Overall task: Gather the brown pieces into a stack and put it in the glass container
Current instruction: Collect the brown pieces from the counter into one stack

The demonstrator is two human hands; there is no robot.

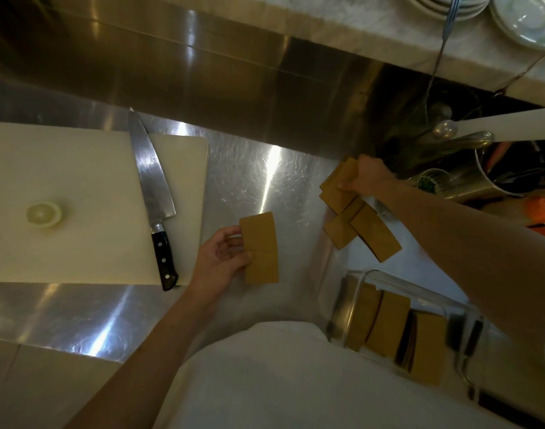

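**Brown pieces in both hands, more already in the glass container**

The left hand (220,258) has its grip closed on two brown pieces (260,247) above the steel worktop (258,178). The right hand (368,178) pinches a fanned bunch of pieces (339,187); loose pieces (362,232) lie just beside it. The glass container (450,308) holds several brown pieces (388,323) standing on edge, perhaps in three groups. A knife (152,187) rests on the cutting board (63,196).

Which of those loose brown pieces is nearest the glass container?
The long brown piece lying loose on the steel counter, just beyond the glass container. The other loose pieces sit farther away.
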